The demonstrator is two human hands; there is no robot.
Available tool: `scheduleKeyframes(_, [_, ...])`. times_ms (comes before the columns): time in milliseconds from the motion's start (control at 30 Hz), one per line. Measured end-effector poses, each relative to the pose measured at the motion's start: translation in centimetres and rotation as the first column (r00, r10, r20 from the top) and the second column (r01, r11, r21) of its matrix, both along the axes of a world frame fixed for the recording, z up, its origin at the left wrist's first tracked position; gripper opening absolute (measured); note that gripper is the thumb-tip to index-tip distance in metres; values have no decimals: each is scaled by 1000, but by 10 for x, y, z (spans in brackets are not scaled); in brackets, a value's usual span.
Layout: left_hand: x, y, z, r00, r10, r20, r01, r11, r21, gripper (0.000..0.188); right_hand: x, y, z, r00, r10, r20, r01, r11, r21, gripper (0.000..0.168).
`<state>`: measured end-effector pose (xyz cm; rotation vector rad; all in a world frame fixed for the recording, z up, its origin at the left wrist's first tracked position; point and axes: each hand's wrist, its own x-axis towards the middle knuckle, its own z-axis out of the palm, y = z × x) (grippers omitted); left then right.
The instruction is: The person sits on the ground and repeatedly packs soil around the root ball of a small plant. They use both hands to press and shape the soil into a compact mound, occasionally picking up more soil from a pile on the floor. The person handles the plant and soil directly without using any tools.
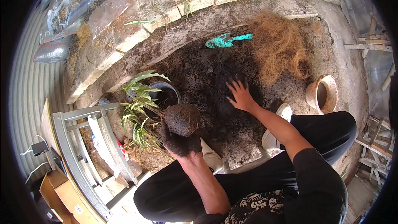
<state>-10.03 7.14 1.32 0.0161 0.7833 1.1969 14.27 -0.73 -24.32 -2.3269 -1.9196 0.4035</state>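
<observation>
My left hand (183,144), dark with soil, cradles the root ball (182,119) of a potted-type plant from below. Its long variegated leaves (140,93) point to the left, so the plant lies on its side. Right behind the root ball stands a dark plastic pot (174,90), partly hidden by the leaves. My right hand (241,95) is spread with fingers apart over a heap of dark soil (214,77), its fingertips at the soil, holding nothing. A turquoise hand trowel (228,40), smeared with soil, lies at the far side of the heap.
Brown coir-like fibre (279,49) is piled at the right of the soil. A pale, worn pot (321,95) lies tilted near my right knee. To the left stand a metal frame (84,130) and a cardboard box (65,196). Plastic bags (84,9) rest on the concrete ledge (168,15).
</observation>
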Motion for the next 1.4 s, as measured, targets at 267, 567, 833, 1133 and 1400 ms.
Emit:
scheduleKeyframes(267, [-6, 1, -3, 1000, 17, -10, -17, 1000, 2, 50, -9, 36, -27, 980, 163, -116, -168, 985, -36, 85])
scheduleKeyframes(567, [-5, 1, -3, 999, 20, -51, -21, 999, -24, 50, -22, -32, -63, 982, 177, -62, -167, 976, 138, 52])
scheduleKeyframes(833, [-9, -3, -6, 1000, 28, 9, -28, 999, -32, 45, -37, -22, -49, 507, -486, -712, 694, 720, 3, 32])
scheduleKeyframes(1133, [9, -5, 2, 968, -86, 236, 75, 996, 55, 44, -14, 56, 119, -571, -348, -743, 374, 695, -614, 24])
scheduleKeyframes(1400, [34, -21, 10, 861, -321, 395, 265, 945, 191, 45, 30, 54, 273, -784, -24, -620, 229, 917, -326, 29])
